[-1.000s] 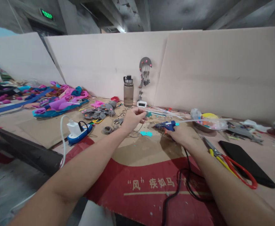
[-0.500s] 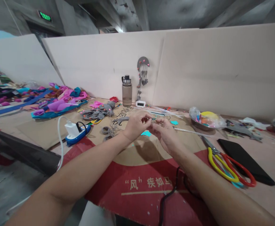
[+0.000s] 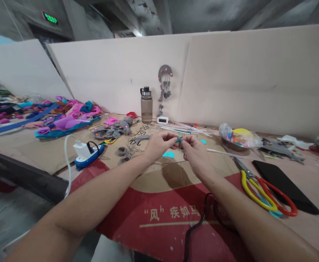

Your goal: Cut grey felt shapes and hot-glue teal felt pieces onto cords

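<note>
My left hand (image 3: 161, 145) and my right hand (image 3: 193, 150) meet above the cardboard, both with fingers pinched. Between their fingertips is a small dark teal piece (image 3: 179, 139), which looks like cut felt; its exact shape is too small to make out. Just below the hands, bright turquoise pieces (image 3: 168, 154) lie on the cardboard (image 3: 148, 182). Another turquoise scrap (image 3: 203, 141) rests beyond my right hand. Left of my left hand sits a loose coil of grey cord (image 3: 124, 153).
Red-and-yellow-handled scissors (image 3: 258, 189) and a black flat slab (image 3: 285, 187) lie at the right. A metal bowl (image 3: 234, 145) holds bagged bits. Behind stand a bottle (image 3: 146, 107) and a small white clock (image 3: 162, 120). A blue power strip (image 3: 90, 158) and colourful felt (image 3: 69, 118) are left.
The fingers of both hands have shifted around the small teal piece, which shows more clearly now. My right hand's fingers are drawn closer together and turned more upright.
</note>
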A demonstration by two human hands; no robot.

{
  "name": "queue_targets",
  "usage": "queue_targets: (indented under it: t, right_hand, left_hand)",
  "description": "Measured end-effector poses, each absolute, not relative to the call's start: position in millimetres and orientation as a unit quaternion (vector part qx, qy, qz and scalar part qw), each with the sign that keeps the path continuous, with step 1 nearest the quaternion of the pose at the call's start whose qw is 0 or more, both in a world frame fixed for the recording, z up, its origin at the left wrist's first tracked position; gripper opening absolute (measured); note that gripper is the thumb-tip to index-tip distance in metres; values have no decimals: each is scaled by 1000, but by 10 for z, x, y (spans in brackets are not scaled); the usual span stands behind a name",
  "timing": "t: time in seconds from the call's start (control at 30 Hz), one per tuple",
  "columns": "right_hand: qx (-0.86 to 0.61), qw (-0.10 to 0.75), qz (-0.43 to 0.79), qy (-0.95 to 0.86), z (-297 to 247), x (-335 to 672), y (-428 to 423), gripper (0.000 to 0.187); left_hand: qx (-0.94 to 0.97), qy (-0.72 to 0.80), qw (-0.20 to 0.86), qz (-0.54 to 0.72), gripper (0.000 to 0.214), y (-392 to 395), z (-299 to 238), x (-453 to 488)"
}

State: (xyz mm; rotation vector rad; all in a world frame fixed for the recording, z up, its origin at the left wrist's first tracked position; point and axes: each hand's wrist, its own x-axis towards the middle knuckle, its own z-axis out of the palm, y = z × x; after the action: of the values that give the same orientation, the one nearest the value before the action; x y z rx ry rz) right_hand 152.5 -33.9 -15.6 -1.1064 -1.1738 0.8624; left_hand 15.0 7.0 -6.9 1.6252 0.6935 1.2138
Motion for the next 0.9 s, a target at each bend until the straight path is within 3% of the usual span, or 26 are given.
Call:
queue_targets:
  t: [0.47,0.9]
  right_hand:
    - [-545,575,212,-572,-79,1561,-407,21]
    - [-560,558,206,-577,32,1507,-492,25]
  left_hand:
    - [639,288,519,489,12,50,-36,143]
    - [639,292,517,489,6,22,-27,151]
